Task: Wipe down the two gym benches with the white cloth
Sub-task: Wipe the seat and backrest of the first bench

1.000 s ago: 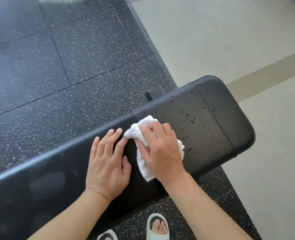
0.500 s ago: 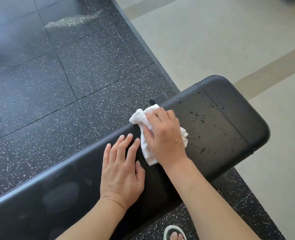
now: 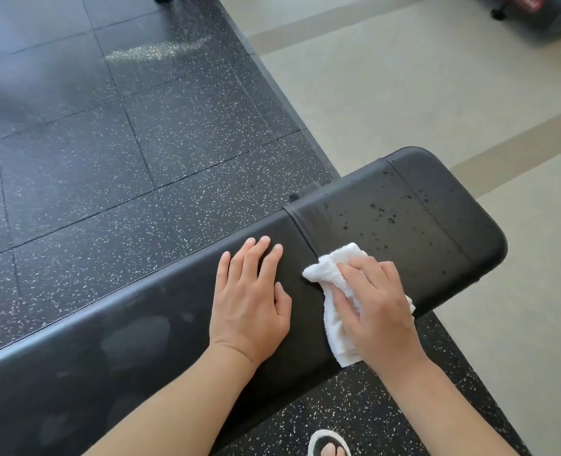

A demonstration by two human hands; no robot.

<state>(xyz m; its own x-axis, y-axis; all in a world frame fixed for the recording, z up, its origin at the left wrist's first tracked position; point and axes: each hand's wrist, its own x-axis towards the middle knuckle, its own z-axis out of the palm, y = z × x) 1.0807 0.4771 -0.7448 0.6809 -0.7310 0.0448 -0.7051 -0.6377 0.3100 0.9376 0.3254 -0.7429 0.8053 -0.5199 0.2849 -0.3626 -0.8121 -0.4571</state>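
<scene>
My right hand has dragged the crumpled white cloth back toward the near edge of the black padded gym bench, fingers curled on it; my left hand stays flat, open.

Person, seen from above: two bare forearms, no sleeves in view, no watch, rings or bands seen on wrists or fingers. Left hand and right hand ungloved; fingernails short and unpainted. At the bottom edge of the frame, right of centre, one foot in a white open-toed slide sandal with dark footbed, toes showing.
</scene>
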